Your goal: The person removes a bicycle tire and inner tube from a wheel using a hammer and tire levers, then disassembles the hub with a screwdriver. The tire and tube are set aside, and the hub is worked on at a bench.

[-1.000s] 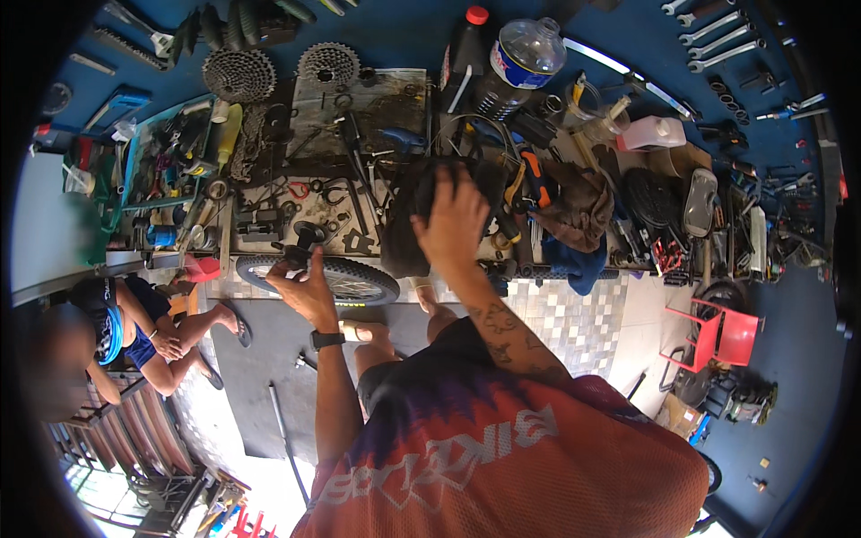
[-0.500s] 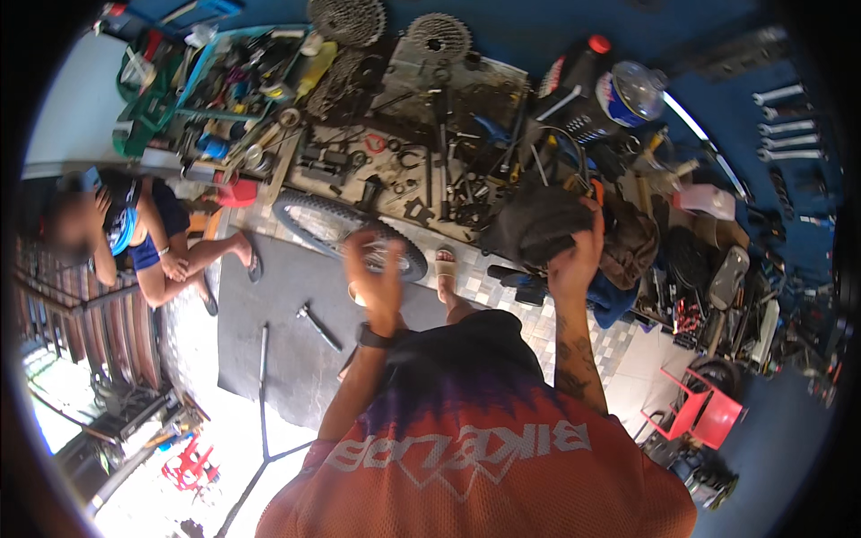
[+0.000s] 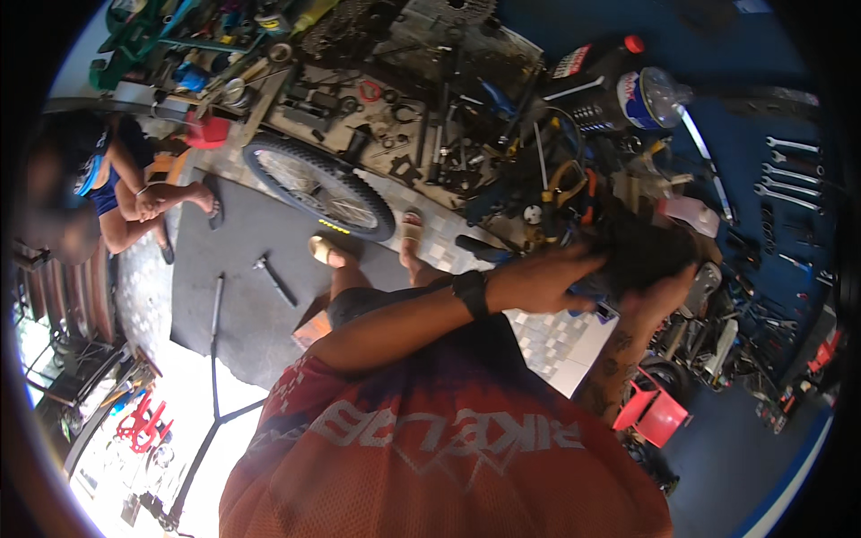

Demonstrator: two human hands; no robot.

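Observation:
A dark, crumpled cloth (image 3: 647,254) hangs off to the right, in front of the bench's edge. My right hand (image 3: 662,300) grips it from below and the right, its fingers partly hidden and blurred. Reaching across from the left, my left hand (image 3: 543,280) has its fingers stretched out and apart, the tips close to the cloth's left edge; whether they touch it I cannot tell. A black watch (image 3: 471,294) circles my left wrist.
A bicycle wheel (image 3: 318,186) leans against the cluttered workbench (image 3: 296,117). On the dark mat (image 3: 202,296) lie a hammer (image 3: 275,280) and a metal bar (image 3: 217,309). Another person (image 3: 126,188) sits at the left. Wrenches (image 3: 789,170) hang on the blue wall; a red chair (image 3: 655,408) stands at right.
My left hand has swung right across my body to the cloth. The cloth has moved right and down with my right hand. The view has shifted to the right.

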